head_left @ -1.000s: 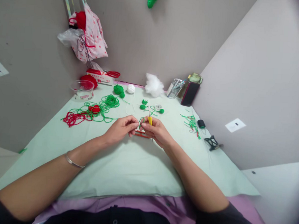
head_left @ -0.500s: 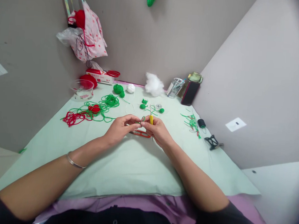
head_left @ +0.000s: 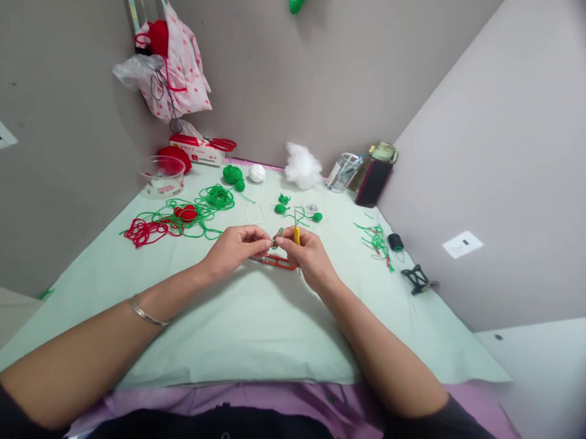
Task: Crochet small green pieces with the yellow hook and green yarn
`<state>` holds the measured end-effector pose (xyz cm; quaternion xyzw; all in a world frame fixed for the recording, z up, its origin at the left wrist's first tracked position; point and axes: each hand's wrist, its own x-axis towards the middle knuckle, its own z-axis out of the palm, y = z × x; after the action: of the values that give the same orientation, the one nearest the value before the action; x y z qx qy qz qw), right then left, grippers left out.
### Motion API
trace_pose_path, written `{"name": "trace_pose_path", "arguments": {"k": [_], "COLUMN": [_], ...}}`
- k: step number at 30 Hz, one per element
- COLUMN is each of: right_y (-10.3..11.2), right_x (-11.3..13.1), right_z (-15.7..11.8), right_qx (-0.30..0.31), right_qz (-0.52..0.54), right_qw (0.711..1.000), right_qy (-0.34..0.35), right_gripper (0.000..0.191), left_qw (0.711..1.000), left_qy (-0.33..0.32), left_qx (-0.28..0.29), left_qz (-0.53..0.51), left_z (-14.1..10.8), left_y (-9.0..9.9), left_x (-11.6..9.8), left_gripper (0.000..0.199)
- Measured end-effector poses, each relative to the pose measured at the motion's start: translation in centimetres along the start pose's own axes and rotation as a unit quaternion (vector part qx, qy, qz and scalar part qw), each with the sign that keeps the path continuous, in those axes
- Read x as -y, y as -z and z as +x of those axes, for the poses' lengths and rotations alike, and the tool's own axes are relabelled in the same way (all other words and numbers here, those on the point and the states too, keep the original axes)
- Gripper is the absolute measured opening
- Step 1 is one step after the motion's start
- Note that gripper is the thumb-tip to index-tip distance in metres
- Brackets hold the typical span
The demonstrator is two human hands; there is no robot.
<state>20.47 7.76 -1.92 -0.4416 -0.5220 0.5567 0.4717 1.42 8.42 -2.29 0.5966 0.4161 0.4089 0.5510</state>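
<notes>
Over the middle of the table my left hand [head_left: 236,248] pinches a piece of green yarn [head_left: 280,232] between thumb and fingertips. Facing it, my right hand [head_left: 307,255] is closed around a crochet hook with a yellow handle [head_left: 296,235], its thin tip pointing away from me. The right thumb and forefinger also meet at the yarn, so the two hands almost touch. Fingers hide most of the yarn piece. Just below the hands lies a red-orange handled tool [head_left: 278,262], partly covered by them.
Tangled green yarn [head_left: 217,198] and red yarn [head_left: 146,233] lie to the left. Small green balls [head_left: 317,217] and white stuffing [head_left: 303,166] sit beyond my hands. At the right are yarn scraps [head_left: 378,241], a black thread spool [head_left: 395,242] and a black stand [head_left: 418,279].
My left hand has shifted very slightly left, with its fingers a little more closed at the yarn. The right hand keeps the hook in nearly the same place.
</notes>
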Motion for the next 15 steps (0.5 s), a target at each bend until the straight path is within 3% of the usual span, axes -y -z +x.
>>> {"name": "trace_pose_path", "arguments": {"k": [6,15], "right_y": [-0.07,-0.08], "right_x": [0.21,0.39], "right_z": [-0.17,-0.23], "right_qx": [0.006,0.005], "right_qz": [0.015,0.039], "right_qw": [1.0,0.999], "right_qy": [-0.011,-0.008], "right_gripper": [0.04,0.039], "left_qw": [0.997,0.994], "left_qy": [0.037,0.053], "left_qx": [0.059,0.073], "left_qz": [-0.031,-0.069], "left_z": [0.1,0.06], "left_y": [0.11,-0.15], "left_x": [0.12,-0.19], "left_gripper": [0.031,0.03]}}
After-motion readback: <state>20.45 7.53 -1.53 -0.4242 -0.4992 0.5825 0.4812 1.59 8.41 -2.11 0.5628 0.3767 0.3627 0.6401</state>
